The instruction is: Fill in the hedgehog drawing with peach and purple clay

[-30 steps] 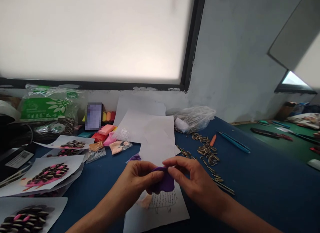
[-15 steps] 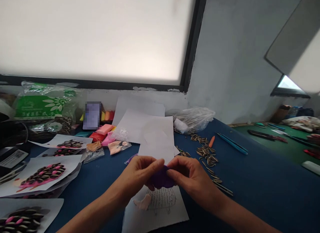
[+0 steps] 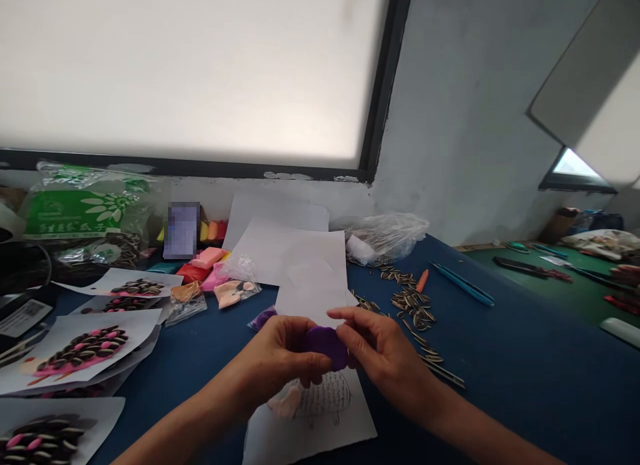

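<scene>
A flattened piece of purple modelling clay [image 3: 326, 345] is held up between both hands, over a sheet of paper [image 3: 305, 445]. My left hand [image 3: 280, 352] grips its left side, thumb across the front and fingers behind. At the right edge, my right hand [image 3: 373, 338] pinches it between thumb and fingers, with the index finger raised. Below, the paper carries a pencil drawing [image 3: 330, 393] of a rounded body filled with small marks. A pale peach clay piece [image 3: 285, 404] lies on the drawing's left part.
Sunflower seeds [image 3: 414, 305], an orange stick [image 3: 423, 280] and blue tweezers [image 3: 463, 284] lie to the right. Printed pictures [image 3: 90, 348] spread on the left. Bagged clay [image 3: 235, 293], blank paper [image 3: 310, 252] and a green seed bag [image 3: 75, 212] stand toward the wall.
My left thumb has moved down across the clay's front, and my right fingers have lifted and loosened at its edge. More of the purple clay's face shows.
</scene>
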Demonstrator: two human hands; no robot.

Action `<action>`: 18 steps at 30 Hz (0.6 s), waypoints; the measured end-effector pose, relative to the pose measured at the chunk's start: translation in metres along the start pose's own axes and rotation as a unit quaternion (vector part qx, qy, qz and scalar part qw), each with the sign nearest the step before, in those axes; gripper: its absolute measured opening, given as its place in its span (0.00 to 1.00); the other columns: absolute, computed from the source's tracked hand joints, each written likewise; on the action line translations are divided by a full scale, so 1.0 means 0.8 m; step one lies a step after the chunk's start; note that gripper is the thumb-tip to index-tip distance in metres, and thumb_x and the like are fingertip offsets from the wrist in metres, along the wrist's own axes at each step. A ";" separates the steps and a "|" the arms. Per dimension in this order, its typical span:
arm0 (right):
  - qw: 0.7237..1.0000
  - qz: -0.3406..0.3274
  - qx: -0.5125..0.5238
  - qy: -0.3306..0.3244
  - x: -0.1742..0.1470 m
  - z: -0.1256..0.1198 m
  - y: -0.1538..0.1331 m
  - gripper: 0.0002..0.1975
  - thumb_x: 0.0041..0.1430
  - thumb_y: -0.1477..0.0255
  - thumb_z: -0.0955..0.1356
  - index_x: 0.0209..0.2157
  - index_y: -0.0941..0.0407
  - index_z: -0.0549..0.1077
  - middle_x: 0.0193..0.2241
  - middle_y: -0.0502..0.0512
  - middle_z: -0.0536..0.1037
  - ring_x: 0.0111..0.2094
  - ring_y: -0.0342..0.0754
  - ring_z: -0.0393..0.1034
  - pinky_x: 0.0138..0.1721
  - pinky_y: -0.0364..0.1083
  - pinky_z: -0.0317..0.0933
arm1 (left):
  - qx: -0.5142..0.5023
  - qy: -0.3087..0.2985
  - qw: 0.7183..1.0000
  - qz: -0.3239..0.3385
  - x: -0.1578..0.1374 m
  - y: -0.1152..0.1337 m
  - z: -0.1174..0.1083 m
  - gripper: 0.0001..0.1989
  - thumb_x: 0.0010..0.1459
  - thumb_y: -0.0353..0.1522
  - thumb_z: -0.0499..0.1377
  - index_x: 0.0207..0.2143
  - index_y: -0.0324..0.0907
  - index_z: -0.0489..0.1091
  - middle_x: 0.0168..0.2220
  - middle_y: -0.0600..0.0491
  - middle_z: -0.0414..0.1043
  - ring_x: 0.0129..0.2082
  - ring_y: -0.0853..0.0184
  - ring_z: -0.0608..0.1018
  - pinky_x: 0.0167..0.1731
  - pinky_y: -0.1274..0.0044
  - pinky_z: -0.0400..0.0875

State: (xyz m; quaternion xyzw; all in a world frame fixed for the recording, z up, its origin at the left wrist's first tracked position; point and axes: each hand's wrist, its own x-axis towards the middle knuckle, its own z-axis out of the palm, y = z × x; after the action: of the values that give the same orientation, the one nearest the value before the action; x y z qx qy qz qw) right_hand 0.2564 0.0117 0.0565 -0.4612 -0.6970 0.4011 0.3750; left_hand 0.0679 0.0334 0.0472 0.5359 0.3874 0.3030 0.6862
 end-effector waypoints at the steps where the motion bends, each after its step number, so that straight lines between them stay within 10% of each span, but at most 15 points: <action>1: 0.999 0.026 0.018 -0.005 0.001 -0.001 -0.001 0.16 0.67 0.61 0.64 0.46 0.58 0.73 0.27 0.51 0.76 0.27 0.45 0.71 0.28 0.43 0.64 | -0.006 0.000 1.000 0.005 -0.001 0.002 0.000 0.15 0.40 0.34 0.71 0.31 0.37 0.74 0.21 0.57 0.73 0.22 0.71 0.72 0.25 0.79 0.65; 7: 0.990 0.088 0.090 -0.070 0.004 -0.002 -0.003 0.14 0.60 0.61 0.71 0.31 0.58 0.70 0.25 0.48 0.72 0.23 0.40 0.65 0.25 0.40 0.60 | -0.010 -0.019 1.000 0.007 -0.002 0.011 -0.009 0.17 0.39 0.32 0.73 0.33 0.37 0.74 0.25 0.55 0.76 0.24 0.70 0.75 0.28 0.77 0.68; 18: 0.991 0.046 0.110 -0.068 0.001 0.000 0.000 0.13 0.63 0.60 0.68 0.35 0.57 0.72 0.23 0.46 0.68 0.22 0.39 0.60 0.24 0.39 0.56 | 0.013 -0.035 0.999 -0.012 -0.002 0.004 -0.011 0.19 0.44 0.44 0.71 0.31 0.37 0.77 0.25 0.53 0.75 0.26 0.68 0.74 0.30 0.77 0.66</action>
State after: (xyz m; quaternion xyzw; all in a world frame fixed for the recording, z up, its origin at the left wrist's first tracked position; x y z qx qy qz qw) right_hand 0.2561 0.0125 0.0563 -0.4208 -0.6505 0.5224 0.3563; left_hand 0.0599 0.0372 0.0495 0.5506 0.3736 0.2707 0.6958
